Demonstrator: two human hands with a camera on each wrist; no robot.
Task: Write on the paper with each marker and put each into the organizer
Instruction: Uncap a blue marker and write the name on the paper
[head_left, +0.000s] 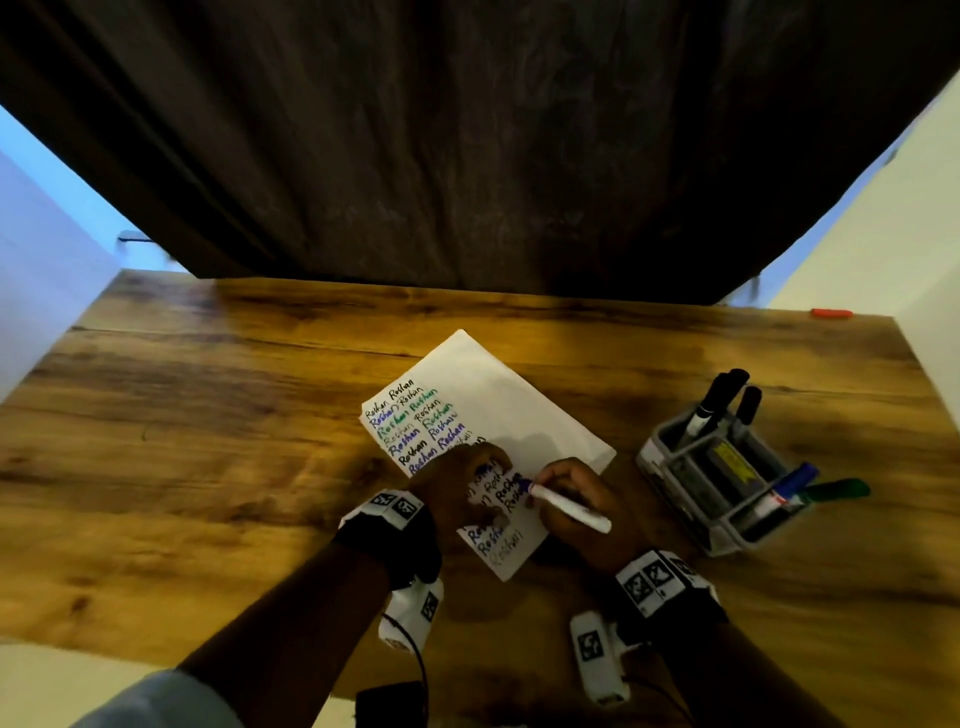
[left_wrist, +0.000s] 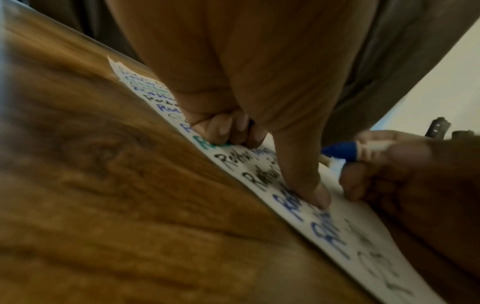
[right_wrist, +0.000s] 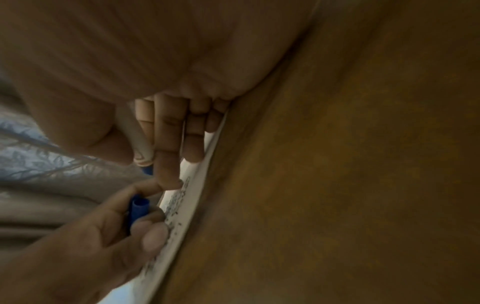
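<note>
The right hand (head_left: 563, 501) is gripping a blue marker (head_left: 569, 506), writing on the paper (head_left: 498, 415); the left hand (head_left: 457, 483) is pinning it, cap (right_wrist: 139, 209) curled inside. Next — recapping, then the organizer (head_left: 727, 478) at three o'clock.

Warm light is falling on my counter (head_left: 208, 415) while the backdrop is staying dim. My wrist views are blurring badly, the right one darkening; the head view's edges are bending.
</note>
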